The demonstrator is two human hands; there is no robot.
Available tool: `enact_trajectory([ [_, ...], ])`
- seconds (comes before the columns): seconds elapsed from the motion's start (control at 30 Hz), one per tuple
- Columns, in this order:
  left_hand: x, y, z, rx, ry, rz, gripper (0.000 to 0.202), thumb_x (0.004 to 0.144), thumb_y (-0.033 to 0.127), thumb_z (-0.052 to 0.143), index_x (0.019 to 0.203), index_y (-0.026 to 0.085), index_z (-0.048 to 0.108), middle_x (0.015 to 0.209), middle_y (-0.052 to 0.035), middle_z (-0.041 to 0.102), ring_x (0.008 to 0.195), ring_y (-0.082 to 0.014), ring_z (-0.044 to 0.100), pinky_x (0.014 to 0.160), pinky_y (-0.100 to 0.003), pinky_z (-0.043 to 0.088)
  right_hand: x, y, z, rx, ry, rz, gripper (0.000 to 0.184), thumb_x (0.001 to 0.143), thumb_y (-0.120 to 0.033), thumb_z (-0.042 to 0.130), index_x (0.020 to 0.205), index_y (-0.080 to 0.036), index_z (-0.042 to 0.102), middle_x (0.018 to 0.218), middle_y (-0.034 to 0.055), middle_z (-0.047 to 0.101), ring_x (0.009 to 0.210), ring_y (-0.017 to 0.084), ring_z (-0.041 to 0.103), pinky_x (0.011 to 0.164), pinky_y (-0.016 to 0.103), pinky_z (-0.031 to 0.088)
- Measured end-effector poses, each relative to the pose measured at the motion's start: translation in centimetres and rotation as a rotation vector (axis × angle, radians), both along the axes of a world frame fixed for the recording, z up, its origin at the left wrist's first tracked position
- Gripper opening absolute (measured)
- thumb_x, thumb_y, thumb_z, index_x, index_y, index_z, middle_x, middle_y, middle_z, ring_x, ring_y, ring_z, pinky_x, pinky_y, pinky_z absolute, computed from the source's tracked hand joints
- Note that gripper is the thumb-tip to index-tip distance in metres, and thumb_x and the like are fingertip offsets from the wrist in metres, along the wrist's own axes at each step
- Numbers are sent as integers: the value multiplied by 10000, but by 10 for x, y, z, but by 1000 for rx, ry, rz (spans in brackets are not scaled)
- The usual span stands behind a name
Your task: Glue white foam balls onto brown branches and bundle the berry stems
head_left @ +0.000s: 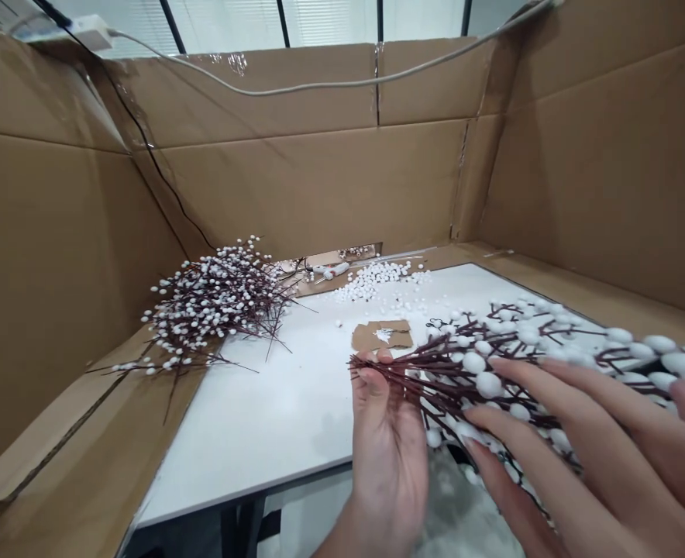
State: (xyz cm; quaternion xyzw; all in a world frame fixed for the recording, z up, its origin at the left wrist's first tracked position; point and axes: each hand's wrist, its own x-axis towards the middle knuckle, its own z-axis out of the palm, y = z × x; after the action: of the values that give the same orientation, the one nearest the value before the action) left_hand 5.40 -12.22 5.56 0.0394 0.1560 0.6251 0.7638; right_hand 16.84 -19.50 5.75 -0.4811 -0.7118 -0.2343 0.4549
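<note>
My left hand [389, 434] is closed around the thin dark-red stems of a bunch of white berry branches [447, 376], near their cut ends. The bunch lies sideways, its white foam-like berries spreading to the right. Over the berries, my right hand [598, 442] has its fingers stretched and apart, with the fingertips at the branches; whether they press on them I cannot tell. Just beyond my left hand a small piece of cardboard [366, 336] with a white blob on it lies on the white table [273, 395].
A heap of similar berry branches [220, 298] is at the left. Loose white balls [377, 277] are scattered at the back, beside a white glue gun [332, 270]. Cardboard walls [296, 178] enclose the table, and a white cable [319, 87] hangs across the back wall.
</note>
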Motion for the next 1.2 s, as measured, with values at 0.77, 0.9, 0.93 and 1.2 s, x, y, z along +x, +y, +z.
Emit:
enact_trajectory([
  [0.77,14,-1,-15,-117,-93,75,106,759,294,608,859,257,604,903,42,654,861,-92,601,908,-271,439,-16,8,2,19,-245,-293,192,804,-275,495,913,-251,651,1154,87,567,992,338,503,909,644,255],
  [0.9,16,0,-19,14,-106,90,309,522,279,799,754,259,597,806,65,645,780,-102,605,819,-266,482,-17,10,2,-40,-246,-318,217,798,-279,492,923,-265,669,1199,97,542,1027,360,481,898,656,242],
  [0.93,16,0,-20,34,-117,87,348,478,276,819,745,268,596,791,76,642,777,-102,604,818,-268,481,-18,10,3,-48,-240,-322,219,800,-286,487,911,-266,675,1203,99,539,1035,364,474,899,660,235],
  [1.2,19,-3,-30,182,-78,57,292,557,320,774,797,294,611,811,91,616,816,-82,590,849,-241,442,-31,12,10,-132,-168,-396,308,828,-277,407,733,-213,694,1220,121,531,1090,384,443,941,660,171],
])
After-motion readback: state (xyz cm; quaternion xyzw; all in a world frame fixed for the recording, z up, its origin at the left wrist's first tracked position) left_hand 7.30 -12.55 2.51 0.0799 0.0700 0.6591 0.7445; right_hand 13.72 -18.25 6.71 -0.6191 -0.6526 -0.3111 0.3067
